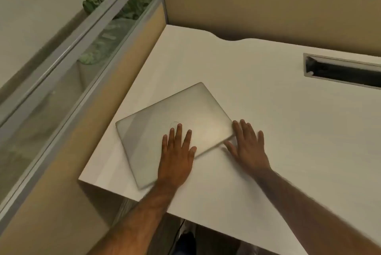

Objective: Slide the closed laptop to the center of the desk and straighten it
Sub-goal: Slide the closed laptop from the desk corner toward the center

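Laptop (175, 129) sits skewed near the desk (268, 131) left corner. Left hand (177, 160) flat on the lid, right hand (247, 145) spread flat at its right corner, nothing gripped. Palms might slip, or it pivots off the front edge.

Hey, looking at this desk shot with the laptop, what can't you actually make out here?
Head view only:
- Laptop: the lid mark is blurred; the left hand hides part of its near edge.
- Right hand: motion blur leaves it unclear whether it touches the laptop's corner.
- Desk: its right side is cut off by the frame.
- Cable slot: its inside is too dark.
- Plant: blurred behind the glass partition.
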`<state>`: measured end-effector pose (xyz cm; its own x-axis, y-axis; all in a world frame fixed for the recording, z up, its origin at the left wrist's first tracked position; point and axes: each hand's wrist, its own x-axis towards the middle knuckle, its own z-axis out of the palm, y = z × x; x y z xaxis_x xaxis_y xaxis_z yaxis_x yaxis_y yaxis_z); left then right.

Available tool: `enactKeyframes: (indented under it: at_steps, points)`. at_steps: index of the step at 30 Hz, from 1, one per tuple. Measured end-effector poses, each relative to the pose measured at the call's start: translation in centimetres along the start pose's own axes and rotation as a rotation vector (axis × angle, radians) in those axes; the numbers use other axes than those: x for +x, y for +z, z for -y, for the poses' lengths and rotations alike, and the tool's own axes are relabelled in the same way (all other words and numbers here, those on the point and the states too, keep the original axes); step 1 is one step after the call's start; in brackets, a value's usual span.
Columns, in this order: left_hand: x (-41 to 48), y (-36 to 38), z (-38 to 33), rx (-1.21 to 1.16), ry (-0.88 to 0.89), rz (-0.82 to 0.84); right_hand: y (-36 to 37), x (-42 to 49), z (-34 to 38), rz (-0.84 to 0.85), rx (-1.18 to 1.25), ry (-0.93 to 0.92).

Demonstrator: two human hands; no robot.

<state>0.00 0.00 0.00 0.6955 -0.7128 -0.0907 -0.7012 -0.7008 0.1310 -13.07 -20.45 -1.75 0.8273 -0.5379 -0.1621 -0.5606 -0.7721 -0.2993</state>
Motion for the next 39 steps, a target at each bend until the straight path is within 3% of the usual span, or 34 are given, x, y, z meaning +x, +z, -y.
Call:
enactKeyframes:
  at_steps: [7, 11, 19, 24, 28, 35, 39]
  points:
    - [-0.4, -0.8, 8.1, -0.173, -0.405, -0.062, -1.2, 3.8, 4.3, -0.041, 0.064, 0.043]
    - [0.1, -2.0, 9.8, -0.426, -0.730, -0.021, -1.9, 5.5, 6.2, -0.027, 0.064, 0.119]
    - [2.2, -4.0, 10.8, -0.589, -0.913, -0.003, -2.9, 8.1, 7.8, 0.061, 0.125, 0.337]
    - [3.7, -4.3, 12.4, -0.726, -1.104, -0.035, -3.9, 9.7, 7.9, 0.068, 0.330, 0.486]
    - [4.1, -3.4, 13.1, -0.732, -1.145, -0.078, -4.2, 10.5, 7.3, 0.069, 0.451, 0.552]
    - [3.3, -3.1, 13.0, -0.651, -1.028, -0.167, -3.9, 9.8, 6.4, 0.058, 0.539, 0.616]
    - [3.2, -3.5, 12.4, -0.722, -0.943, -0.186, -3.9, 8.8, 5.4, 0.031, 0.597, 0.653]
